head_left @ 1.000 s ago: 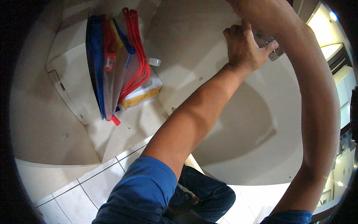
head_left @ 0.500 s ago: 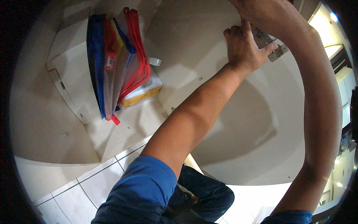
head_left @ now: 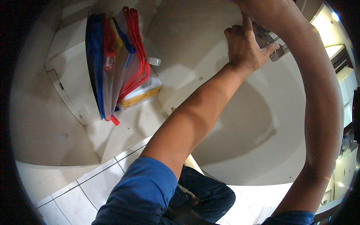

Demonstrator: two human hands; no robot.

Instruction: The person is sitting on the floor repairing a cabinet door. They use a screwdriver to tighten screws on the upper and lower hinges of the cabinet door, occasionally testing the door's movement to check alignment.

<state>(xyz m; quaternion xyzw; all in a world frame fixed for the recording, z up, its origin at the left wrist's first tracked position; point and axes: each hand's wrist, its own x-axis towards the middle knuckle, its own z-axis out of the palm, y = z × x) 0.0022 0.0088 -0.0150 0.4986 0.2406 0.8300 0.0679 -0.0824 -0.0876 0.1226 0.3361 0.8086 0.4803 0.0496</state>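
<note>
Little has shifted: left hand (head_left: 245, 47) fingers stay clamped on the metal hinge (head_left: 273, 44); right hand's unseen; steadiness helps.

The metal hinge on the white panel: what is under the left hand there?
Only part of the metal hinge shows beside the left hand on the white panel. The fingers cover the rest.

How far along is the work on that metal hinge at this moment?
Done: the metal hinge sits against the pale cabinet panel. In hand: the left hand presses on it, thumb on the plate; the right hand is above, mostly cut off. Left: whether it is screwed down cannot be seen.
</note>
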